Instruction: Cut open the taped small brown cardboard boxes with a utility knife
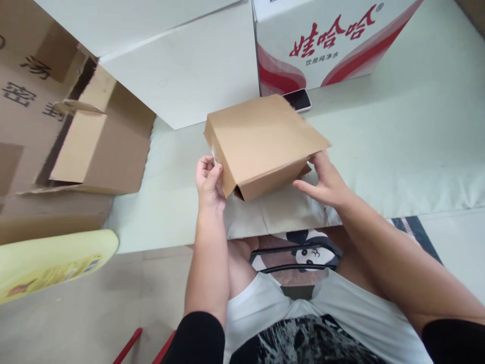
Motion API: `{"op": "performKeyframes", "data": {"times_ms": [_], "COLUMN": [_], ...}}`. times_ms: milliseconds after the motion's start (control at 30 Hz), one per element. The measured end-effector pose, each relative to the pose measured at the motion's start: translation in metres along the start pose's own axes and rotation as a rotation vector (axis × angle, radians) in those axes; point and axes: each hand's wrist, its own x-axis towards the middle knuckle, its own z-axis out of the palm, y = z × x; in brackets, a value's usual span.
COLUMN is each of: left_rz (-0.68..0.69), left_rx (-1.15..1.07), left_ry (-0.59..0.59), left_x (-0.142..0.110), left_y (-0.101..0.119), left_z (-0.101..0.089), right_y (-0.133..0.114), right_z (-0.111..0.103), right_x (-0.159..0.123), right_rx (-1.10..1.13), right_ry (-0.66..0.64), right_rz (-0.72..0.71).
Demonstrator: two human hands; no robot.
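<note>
A small brown cardboard box (261, 139) is held tilted over the pale green cloth, its broad plain face up. At its left end, my left hand (210, 182) is closed on the edge, thumb and curled fingers together. A shiny bit that looks like clear tape shows beside those fingers. My right hand (328, 179) holds the right front corner, its fingers partly hidden behind the overhanging flap and its thumb stretched out below. Along the near side, a loose flap leaves a dark gap at the left corner.
Behind the box stand a white carton (189, 76) and a white-and-red water carton (318, 50). A phone (301, 100) lies by them. Opened brown cartons (117, 146) are at left, with a yellow bottle (56, 263) in front. The cloth-covered table (409, 151) ends above my lap.
</note>
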Motion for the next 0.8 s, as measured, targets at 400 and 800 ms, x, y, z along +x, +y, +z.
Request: {"op": "performKeyframes", "data": {"times_ms": [400,800], "left_rz": [0.281,0.097], "left_rx": [-0.18,0.259], "left_ry": [0.023,-0.041], "left_x": [-0.007,0.004], "left_y": [0.01,-0.018], "left_z": [0.006,-0.007], "right_y": [-0.014,-0.021], "right_z": [0.01,-0.007], "right_x": [0.002,0.013], "right_rx": [0.376,0.733], "right_ry": [0.137,0.49], "right_rz": [0.188,0.382]}}
